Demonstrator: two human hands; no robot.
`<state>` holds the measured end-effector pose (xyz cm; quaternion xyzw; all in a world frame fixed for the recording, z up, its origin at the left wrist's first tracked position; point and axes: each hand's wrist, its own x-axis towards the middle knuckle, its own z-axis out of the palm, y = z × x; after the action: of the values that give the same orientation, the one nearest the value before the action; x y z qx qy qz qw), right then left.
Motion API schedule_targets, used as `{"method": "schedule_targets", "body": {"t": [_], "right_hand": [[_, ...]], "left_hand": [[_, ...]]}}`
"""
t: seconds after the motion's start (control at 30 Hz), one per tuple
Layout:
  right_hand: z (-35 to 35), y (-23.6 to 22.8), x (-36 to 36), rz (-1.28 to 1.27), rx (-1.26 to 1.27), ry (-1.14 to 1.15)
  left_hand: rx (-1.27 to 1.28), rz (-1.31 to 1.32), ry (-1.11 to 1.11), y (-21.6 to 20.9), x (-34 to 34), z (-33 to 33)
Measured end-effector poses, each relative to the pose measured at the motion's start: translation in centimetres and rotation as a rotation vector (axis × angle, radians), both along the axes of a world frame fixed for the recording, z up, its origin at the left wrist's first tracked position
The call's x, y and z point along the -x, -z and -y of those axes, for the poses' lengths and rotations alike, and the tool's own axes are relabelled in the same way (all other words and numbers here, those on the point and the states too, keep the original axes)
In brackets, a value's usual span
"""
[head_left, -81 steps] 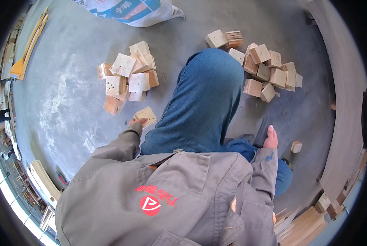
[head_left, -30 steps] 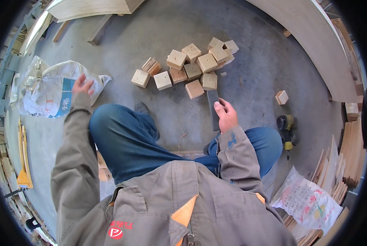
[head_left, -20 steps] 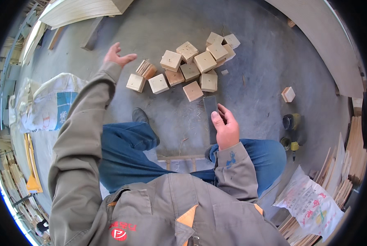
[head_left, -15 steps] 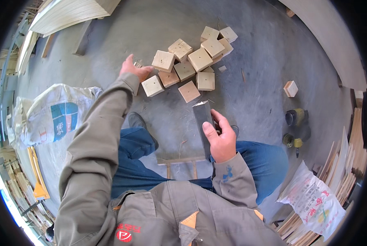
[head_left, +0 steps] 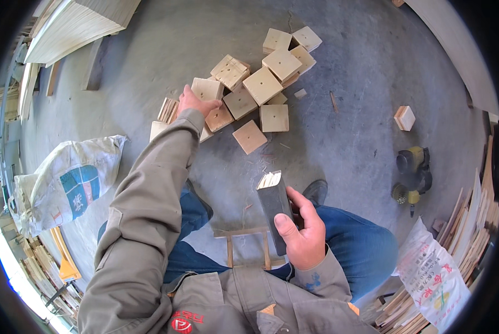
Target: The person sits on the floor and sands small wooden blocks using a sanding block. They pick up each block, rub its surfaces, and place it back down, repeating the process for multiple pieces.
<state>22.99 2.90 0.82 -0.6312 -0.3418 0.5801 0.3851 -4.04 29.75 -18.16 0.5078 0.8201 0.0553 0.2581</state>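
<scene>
My left hand (head_left: 196, 106) reaches to the left part of a pile of square wooden blocks. Its thumb and fingers close around the near side of a pale wooden block (head_left: 207, 87) that rests on the pile. Several more blocks, such as the upper one (head_left: 262, 86), are heaped toward the far right, most with a small dark spot on top. Close to my body, my right hand (head_left: 304, 234) grips a dark rectangular block (head_left: 274, 209) from its right side. The block's far end is pale and rough; my fingertips are partly hidden behind it.
A yellow and black power tool (head_left: 412, 167) lies on the floor at right, below a lone block (head_left: 404, 118). At left is a white sack (head_left: 74, 183). Wood strips (head_left: 466, 222) and a white bag (head_left: 430, 273) lie at lower right. Stacked boards (head_left: 79, 30) stand far left.
My left hand has shifted right, from beside the pile onto a block. My right hand and the dark block have come lower, closer to my body. The view has shifted somewhat.
</scene>
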Motion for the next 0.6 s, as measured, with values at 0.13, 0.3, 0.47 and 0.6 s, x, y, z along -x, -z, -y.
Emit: {"method": "schedule_targets", "body": {"t": [0.13, 0.3, 0.47, 0.6], "right_hand": [[0.2, -0.2, -0.5, -0.011, 0.0, 0.004], [0.3, -0.4, -0.7, 0.005, -0.024, 0.019], [0.4, -0.8, -0.4, 0.029, -0.078, -0.002], [1.4, 0.2, -0.1, 0.063, -0.134, 0.012]], "left_hand": [[0.093, -0.051, 0.055, 1.5, 0.3, -0.8], [0.031, -0.049, 0.002, 1.4, 1.2, -0.1], [0.223, 0.584, -0.46, 0.9, 4.4, 4.3], [0.251, 1.326, -0.766, -2.3, 4.5, 10.4]]}}
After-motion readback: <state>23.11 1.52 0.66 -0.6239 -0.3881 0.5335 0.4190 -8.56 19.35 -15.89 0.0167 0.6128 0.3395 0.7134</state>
